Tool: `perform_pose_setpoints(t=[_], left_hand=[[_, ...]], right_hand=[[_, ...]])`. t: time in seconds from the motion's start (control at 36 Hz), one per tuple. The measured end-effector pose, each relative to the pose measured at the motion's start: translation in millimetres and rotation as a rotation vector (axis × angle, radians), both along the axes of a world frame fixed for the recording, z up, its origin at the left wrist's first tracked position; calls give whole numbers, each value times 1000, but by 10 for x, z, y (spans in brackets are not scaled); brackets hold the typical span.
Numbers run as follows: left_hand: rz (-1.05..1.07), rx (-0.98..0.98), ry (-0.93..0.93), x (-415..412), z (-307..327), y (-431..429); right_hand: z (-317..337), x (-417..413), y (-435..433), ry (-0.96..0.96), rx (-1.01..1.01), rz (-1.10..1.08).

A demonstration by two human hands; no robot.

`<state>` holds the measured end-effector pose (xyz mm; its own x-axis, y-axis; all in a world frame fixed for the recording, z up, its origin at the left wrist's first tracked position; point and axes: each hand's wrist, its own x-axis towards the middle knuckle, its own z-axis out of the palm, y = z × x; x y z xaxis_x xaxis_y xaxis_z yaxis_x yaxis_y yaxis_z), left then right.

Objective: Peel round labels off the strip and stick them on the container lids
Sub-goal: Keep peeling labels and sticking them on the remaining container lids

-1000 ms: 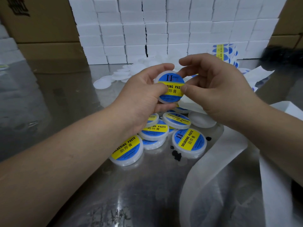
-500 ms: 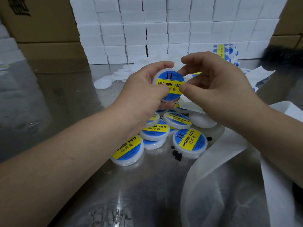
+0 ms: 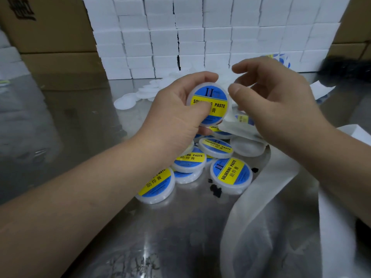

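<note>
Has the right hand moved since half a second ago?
Yes. Against the stacked white boxes, the right hand has drawn rightward, its thumb now clear of the labelled container that the left hand holds.
</note>
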<state>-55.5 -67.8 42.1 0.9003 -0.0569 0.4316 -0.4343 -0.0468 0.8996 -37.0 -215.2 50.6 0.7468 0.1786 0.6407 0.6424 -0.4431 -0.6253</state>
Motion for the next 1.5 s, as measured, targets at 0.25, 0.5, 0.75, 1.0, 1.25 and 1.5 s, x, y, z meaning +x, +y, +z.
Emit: perform_pose_setpoints(t=[0.25,0.5,0.75,1.0,1.25,1.5], left_hand=[[9,177,-128,-76,-16,-38],[190,292,-229,-69,14,5],[309,460,-344,-72,13,2],[332,569,-336,-78,-10,17],[513,747,-178,64,3,122],[607,1006,64,244,-42,243]], right_hand=[[-11,1,-29,-38,-324,-61],[25,-80,16,-143,-468,-101],[31,-100,2,-105,-300,-18],[13,-83,21,-83,-333,-69],[94,-45,-42,-93,-124,-179],[186,134,-208,80,-295,-396]])
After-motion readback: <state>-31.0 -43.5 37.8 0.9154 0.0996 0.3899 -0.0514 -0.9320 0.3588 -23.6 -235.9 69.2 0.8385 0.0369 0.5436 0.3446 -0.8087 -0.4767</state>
